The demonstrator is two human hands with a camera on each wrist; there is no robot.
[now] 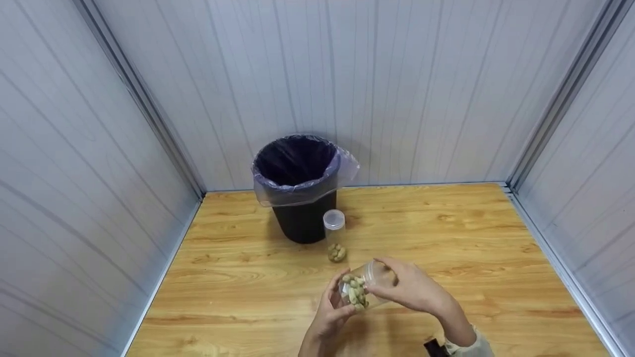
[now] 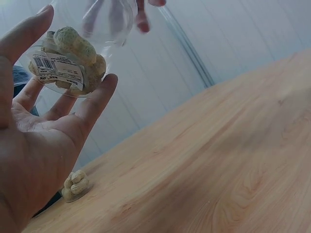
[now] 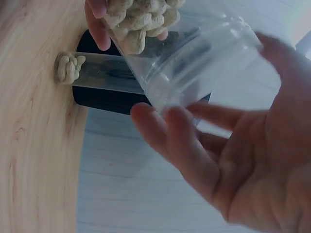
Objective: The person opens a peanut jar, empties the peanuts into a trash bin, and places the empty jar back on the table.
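Note:
Between both hands a clear plastic jar [image 1: 375, 298] is held tilted, with unshelled peanuts [image 1: 356, 292] gathered at its lower left end. My left hand [image 1: 328, 318] grips that bottom end, thumb on one side and fingers on the other. A white barcode label [image 2: 57, 69] shows on the jar's base in the left wrist view. At the opposite, ridged end, my right hand [image 1: 419, 290] holds the jar with thumb and curled fingers. Just beyond the hands stands a second, slimmer clear jar [image 1: 335, 235], upright with a lid and a few peanuts at its bottom.
A black trash bin [image 1: 302, 218] with a purplish liner bag [image 1: 297, 196] stands behind the slim jar, near the back wall [image 1: 397, 89]. Wood-grain tabletop [image 1: 238, 297] spreads around the hands. Panelled walls close in the left, right and back sides.

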